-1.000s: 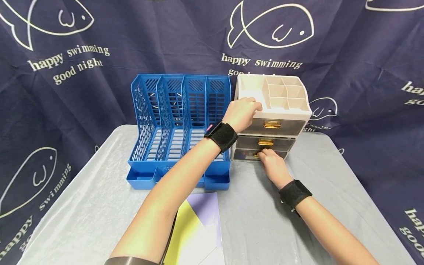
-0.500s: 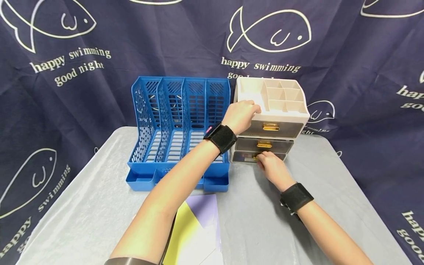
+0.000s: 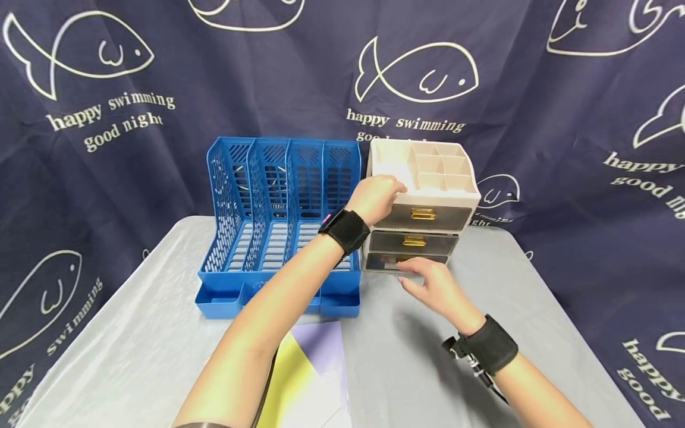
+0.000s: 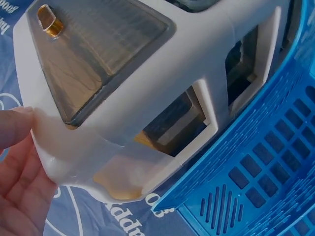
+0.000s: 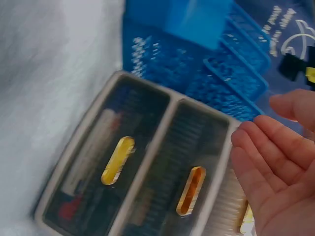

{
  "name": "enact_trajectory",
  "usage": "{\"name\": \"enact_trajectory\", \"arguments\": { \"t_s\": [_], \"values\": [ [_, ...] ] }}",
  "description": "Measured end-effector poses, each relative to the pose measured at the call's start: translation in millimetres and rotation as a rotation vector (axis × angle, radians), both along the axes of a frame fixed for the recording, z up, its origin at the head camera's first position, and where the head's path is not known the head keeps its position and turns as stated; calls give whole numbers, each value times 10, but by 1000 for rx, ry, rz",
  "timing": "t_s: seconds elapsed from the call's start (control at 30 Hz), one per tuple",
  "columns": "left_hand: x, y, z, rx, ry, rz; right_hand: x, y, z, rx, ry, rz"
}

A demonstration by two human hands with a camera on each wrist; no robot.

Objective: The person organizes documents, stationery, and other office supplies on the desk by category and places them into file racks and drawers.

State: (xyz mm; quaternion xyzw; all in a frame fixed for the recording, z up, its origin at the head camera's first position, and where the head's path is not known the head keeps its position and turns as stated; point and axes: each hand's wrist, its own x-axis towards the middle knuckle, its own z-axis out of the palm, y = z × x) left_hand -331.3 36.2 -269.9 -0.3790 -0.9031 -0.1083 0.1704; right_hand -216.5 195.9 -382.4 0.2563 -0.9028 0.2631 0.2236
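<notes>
A white desktop drawer organizer (image 3: 444, 197) with dark see-through drawers and gold handles stands at the back right. My left hand (image 3: 374, 199) grips its top front edge near the left corner; in the left wrist view the thumb (image 4: 14, 127) lies at the white rim. The right hand (image 3: 443, 292) is off the bottom drawer (image 3: 377, 261), fingers extended and holding nothing, a little in front of it. All three drawers are pushed in. Through the bottom drawer's front (image 5: 88, 196), blurred white and red items show in the right wrist view.
Directly left of the organizer stands a blue four-slot file rack (image 3: 230, 279) with small front trays, partly behind the left arm. Yellow, purple and white sheets (image 3: 321, 342) lie at the table's front. A dark printed curtain (image 3: 299, 89) hangs behind the grey-covered table (image 3: 396, 380).
My right hand has let go of the bottom drawer's handle, drawn back toward me and spread its fingers. The left hand keeps its grip on the organizer. The head view has tilted up slightly.
</notes>
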Motion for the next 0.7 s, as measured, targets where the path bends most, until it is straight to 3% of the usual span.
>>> {"name": "enact_trajectory", "arguments": {
  "t_s": [0.13,0.27,0.47,0.7],
  "values": [
    [19,-40,9,52,-32,-23,85,-22,47,-29,-3,23],
    [54,-152,84,125,12,-48,139,-44,124,-45,12,23],
    [220,-416,183,186,18,-36,236,-61,218,-35,29,-3],
    [418,-685,175,176,36,-36,374,-93,219,-50,10,-41]
  ]
}}
